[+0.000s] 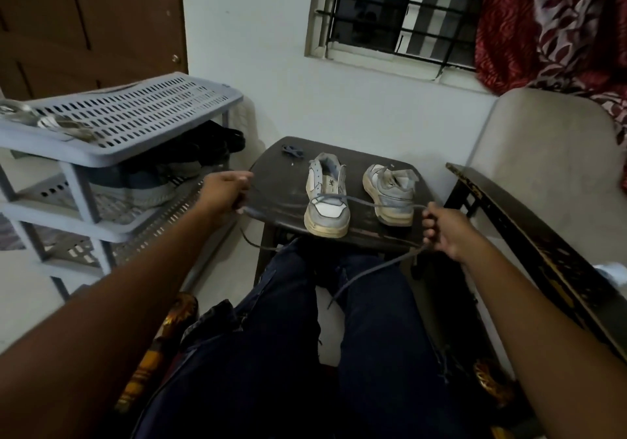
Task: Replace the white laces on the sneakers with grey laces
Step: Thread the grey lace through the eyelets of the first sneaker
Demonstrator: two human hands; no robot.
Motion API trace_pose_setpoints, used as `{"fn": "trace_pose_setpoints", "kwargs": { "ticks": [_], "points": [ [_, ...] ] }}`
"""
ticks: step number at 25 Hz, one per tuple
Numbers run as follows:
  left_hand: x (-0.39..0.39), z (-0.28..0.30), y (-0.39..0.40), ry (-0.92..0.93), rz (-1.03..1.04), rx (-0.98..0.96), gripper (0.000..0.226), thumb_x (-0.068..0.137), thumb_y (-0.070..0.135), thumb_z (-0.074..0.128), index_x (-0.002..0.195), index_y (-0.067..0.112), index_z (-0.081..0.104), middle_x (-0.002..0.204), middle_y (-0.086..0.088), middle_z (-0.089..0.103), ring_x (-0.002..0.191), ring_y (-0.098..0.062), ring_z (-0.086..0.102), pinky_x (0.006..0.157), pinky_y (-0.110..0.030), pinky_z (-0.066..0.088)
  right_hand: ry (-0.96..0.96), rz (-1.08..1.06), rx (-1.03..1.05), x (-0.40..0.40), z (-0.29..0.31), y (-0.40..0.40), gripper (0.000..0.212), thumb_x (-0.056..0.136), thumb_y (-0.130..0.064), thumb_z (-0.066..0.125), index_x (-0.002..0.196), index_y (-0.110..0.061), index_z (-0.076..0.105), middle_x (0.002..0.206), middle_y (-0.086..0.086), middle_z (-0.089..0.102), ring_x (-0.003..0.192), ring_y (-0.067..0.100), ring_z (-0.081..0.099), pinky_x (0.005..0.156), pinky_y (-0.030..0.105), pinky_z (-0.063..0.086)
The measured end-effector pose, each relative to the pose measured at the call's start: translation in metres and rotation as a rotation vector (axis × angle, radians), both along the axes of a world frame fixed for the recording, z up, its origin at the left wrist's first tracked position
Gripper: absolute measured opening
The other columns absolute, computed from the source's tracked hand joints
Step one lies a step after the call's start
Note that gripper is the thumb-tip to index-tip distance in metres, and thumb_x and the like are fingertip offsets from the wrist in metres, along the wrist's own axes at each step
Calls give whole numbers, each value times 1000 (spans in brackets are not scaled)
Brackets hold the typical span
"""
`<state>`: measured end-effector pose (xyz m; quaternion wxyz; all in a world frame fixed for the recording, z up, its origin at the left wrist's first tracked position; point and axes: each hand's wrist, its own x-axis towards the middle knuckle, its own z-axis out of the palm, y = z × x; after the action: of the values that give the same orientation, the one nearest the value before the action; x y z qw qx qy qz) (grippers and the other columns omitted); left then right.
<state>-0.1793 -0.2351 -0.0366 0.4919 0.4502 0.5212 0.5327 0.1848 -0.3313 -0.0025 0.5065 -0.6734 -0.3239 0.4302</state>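
On the dark wooden counter (pixel 271 181), the person's left hand (pixel 225 189) and right hand (pixel 444 228), fingers clamped, pulled a grey fabric lace (pixel 369 204) sideways through the nearer white-and-grey sneaker (pixel 327 201); evening both ends would serve best.

Bare bench (pixel 271 181) top lies left of the two sneakers (pixel 327 194). A shoe rack (pixel 118 123) crowds the bench's left side. A sofa arm (pixel 529 235) flanks its right.

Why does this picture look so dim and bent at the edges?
Head view: the room is dim, with flat, soft shadows; wide-angle distortion stretches both forearms and bows the shoe rack; the grey lace between the left hand and right hand is thin but readable.
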Motion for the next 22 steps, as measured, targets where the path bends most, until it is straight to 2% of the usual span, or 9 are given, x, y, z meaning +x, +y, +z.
{"fn": "trace_pose_setpoints", "kwargs": {
  "ticks": [3,6,9,12,15,18,22],
  "points": [
    [51,30,-27,125,-303,77,17,99,5,50,101,7,67,81,-10,65,57,-12,59,49,-20,49,-149,248,104,-54,22,4,32,103,-27,37,77,-15,52,58,-2,33,42,8,28,41,18,23],
    [98,55,-59,105,-511,-19,20,101,18,50,96,9,67,82,-8,69,62,-15,64,53,-23,52,-344,401,143,-103,36,-7,34,103,-24,38,79,-12,58,54,-3,41,41,8,36,38,17,28],
    [115,65,-92,-10,-438,-32,20,100,14,51,105,3,67,72,-5,64,58,-12,60,49,-19,49,-348,392,158,-124,40,-34,33,103,-24,38,80,-11,59,55,-2,47,41,8,43,39,19,34],
    [104,63,-120,-111,-326,18,16,98,5,53,107,1,66,75,-6,64,47,-7,57,41,-17,43,-303,404,152,-123,43,-67,32,103,-21,39,84,-10,62,56,0,48,41,9,44,41,21,35],
    [84,75,-140,-85,-329,83,16,98,6,53,97,7,69,75,-5,65,47,-7,55,43,-18,42,-353,393,183,-119,58,-92,25,103,-14,39,101,-11,64,57,0,52,42,9,45,42,21,37],
    [72,113,-156,-13,-373,175,16,98,6,54,95,7,69,73,-5,67,49,-8,56,46,-18,45,-382,347,302,-121,92,-110,25,101,-8,40,118,-19,56,61,2,57,45,11,48,42,22,39],
    [68,177,-181,11,-439,321,15,97,2,53,98,2,68,73,-6,67,52,-10,59,46,-18,48,-405,421,486,-131,153,-137,27,101,-4,38,105,-10,65,65,6,59,48,13,53,44,22,43]
  ]
}}
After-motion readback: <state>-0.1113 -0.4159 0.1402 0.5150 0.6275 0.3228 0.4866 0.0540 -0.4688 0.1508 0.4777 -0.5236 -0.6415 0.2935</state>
